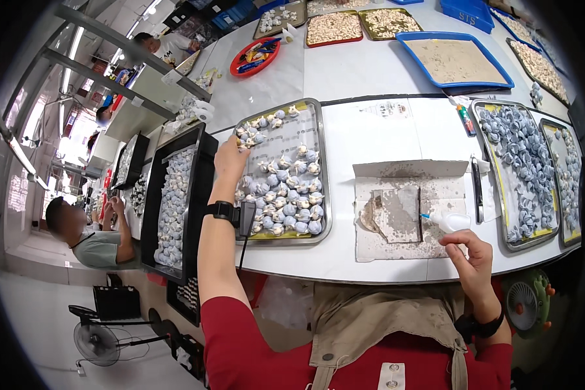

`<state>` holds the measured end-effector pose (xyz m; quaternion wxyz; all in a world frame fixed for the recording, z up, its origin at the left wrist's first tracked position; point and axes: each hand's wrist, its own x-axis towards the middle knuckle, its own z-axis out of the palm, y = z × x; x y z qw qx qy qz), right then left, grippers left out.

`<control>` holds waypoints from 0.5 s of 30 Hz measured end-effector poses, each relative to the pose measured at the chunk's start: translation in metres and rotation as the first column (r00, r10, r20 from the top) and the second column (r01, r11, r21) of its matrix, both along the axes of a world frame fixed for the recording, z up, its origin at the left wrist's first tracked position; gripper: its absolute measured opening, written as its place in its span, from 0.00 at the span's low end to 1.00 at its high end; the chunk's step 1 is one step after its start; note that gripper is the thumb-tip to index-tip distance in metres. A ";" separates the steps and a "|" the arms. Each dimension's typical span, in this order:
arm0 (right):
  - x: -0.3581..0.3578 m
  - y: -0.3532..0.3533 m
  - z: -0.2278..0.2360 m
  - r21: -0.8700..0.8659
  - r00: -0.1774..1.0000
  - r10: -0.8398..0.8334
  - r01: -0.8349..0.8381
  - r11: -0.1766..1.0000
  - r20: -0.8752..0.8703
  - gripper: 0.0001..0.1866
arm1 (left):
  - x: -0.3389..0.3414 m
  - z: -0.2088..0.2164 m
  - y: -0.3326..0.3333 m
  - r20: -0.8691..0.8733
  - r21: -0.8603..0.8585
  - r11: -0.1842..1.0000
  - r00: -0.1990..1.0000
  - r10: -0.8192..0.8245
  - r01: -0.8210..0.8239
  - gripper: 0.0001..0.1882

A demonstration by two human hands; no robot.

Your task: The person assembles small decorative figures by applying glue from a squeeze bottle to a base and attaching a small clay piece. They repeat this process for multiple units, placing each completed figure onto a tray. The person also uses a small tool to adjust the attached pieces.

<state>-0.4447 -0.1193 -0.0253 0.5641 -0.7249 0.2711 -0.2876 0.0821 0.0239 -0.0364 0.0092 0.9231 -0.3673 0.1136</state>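
Observation:
My left hand [229, 161] reaches over the left side of a metal tray [326, 169], its fingers closed on a small blue-and-white figure [242, 144] at the tray's far left corner. Many similar pale blue figures [286, 195] crowd the near half of that tray. My right hand [471, 255] is at the right edge of a stained cardboard sheet [390, 252], thumb and forefinger drawn together. What they hold, if anything, is too small to make out. Just beyond those fingers lies a white squeeze bottle [452, 222] with a blue tip, pointing left over the cardboard.
Left stands a black crate [151, 221] of figures; right, a tray [520, 175] of blue pieces. A black-handled tool [478, 192] and a green tube [465, 120] lie between. Farther back are a blue tray [458, 62] and red basin [255, 57]. A co-worker [94, 237] sits left.

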 end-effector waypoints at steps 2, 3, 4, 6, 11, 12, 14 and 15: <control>0.000 -0.004 0.003 -0.079 0.999 -0.039 0.037 0.996 -0.026 0.06 | 0.008 -0.012 -0.019 -0.038 -0.014 1.000 0.999 -0.016 0.016 0.16; 0.000 -0.006 0.004 -0.110 0.999 -0.041 0.038 0.993 -0.028 0.06 | 0.011 -0.013 -0.021 -0.039 0.011 1.000 0.999 0.003 -0.003 0.13; 0.000 -0.009 0.005 -0.141 0.998 -0.046 0.041 0.989 -0.033 0.06 | 0.022 -0.020 -0.018 -0.019 -0.002 1.000 1.000 -0.021 0.021 0.14; 0.002 -0.016 0.005 -0.244 0.996 -0.078 0.065 0.967 -0.044 0.07 | 0.033 -0.023 -0.008 -0.016 -0.043 0.998 0.998 -0.054 0.053 0.14; 0.006 -0.045 -0.006 -0.530 0.959 -0.232 0.114 0.840 -0.162 0.12 | -0.039 0.015 0.002 -0.641 -0.668 0.712 0.653 -0.403 -0.217 0.15; 0.006 -0.047 -0.008 -0.550 0.942 -0.265 0.112 0.828 -0.208 0.14 | -0.074 0.021 0.002 -0.692 -0.721 0.590 0.427 -0.582 -0.365 0.14; 0.000 -0.048 -0.016 -0.601 0.916 -0.289 0.069 0.796 -0.277 0.19 | -0.165 0.040 -0.004 -0.759 -0.623 0.571 0.234 -0.608 -0.535 0.15; -0.002 -0.047 -0.019 -0.622 0.907 -0.292 0.043 0.782 -0.304 0.21 | -0.192 0.031 0.004 -0.735 -0.590 0.595 0.057 -0.675 -0.546 0.15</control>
